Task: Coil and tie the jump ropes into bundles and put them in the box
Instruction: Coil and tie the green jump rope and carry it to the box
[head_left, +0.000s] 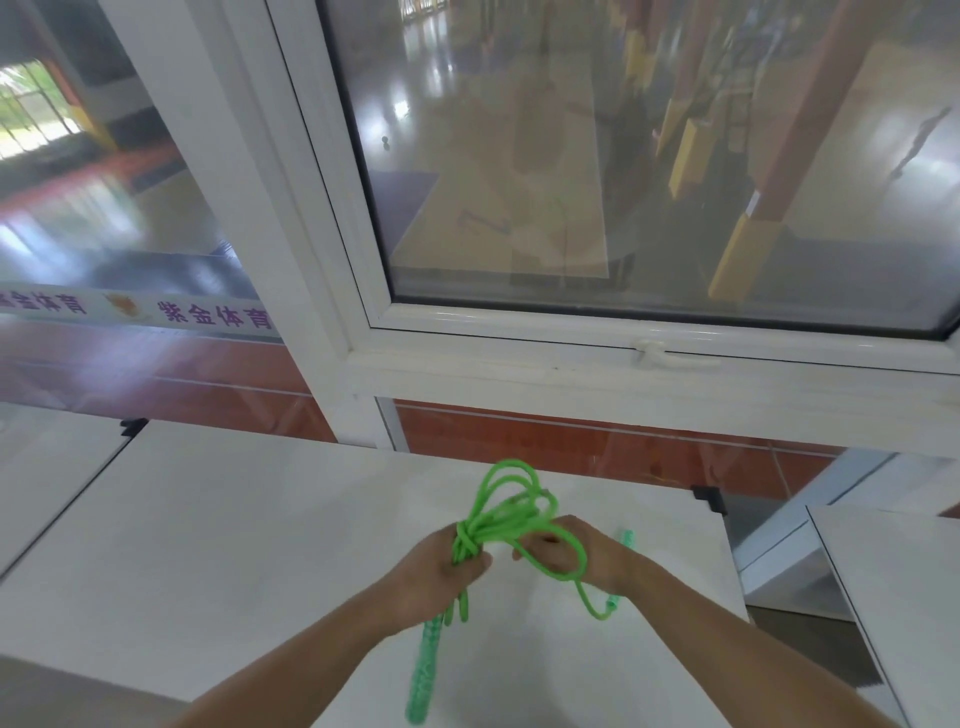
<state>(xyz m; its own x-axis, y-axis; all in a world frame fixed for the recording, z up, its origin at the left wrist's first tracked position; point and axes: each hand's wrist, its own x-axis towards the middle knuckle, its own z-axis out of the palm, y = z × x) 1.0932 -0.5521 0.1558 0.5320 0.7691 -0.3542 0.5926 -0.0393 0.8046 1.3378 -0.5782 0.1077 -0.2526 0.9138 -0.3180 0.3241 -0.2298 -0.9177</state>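
Currently we are at the tying step; the green jump rope (511, 512) is gathered into loops above the white table (234, 519), near the window (597, 182); our left hand (441, 569) grips the bunched strands, one handle (423, 670) hanging below it; our right hand (571, 545) pinches a loose loop, the second handle (626, 538) showing just behind that hand; the two hands are close together but not touching. Next, we judge, the loose loop must pass around the bundle and be drawn tight; slack coils could slip free. No box is visible.
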